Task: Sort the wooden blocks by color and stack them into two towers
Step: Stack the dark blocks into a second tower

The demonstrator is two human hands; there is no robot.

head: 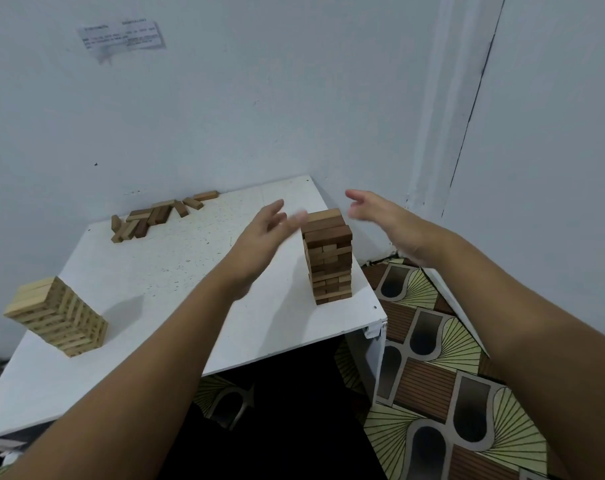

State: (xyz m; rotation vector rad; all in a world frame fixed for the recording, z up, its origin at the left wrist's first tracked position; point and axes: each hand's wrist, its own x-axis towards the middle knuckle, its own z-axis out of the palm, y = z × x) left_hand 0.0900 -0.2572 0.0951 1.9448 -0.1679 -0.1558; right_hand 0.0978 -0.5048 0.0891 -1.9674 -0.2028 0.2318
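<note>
A dark brown block tower (329,258) stands near the right edge of the white table (176,271). My left hand (259,240) hovers just left of its top, fingers straight and blurred, holding nothing. To the tower's right, my right hand (384,220) is open, apart from the blocks. A light wood tower (56,317) stands at the table's front left. Several loose blocks (155,216), light and dark mixed, lie in a pile against the back wall.
The table sits in a corner between pale walls. Its right edge (373,292) drops to a patterned floor (450,375). A paper note (122,38) is stuck high on the wall.
</note>
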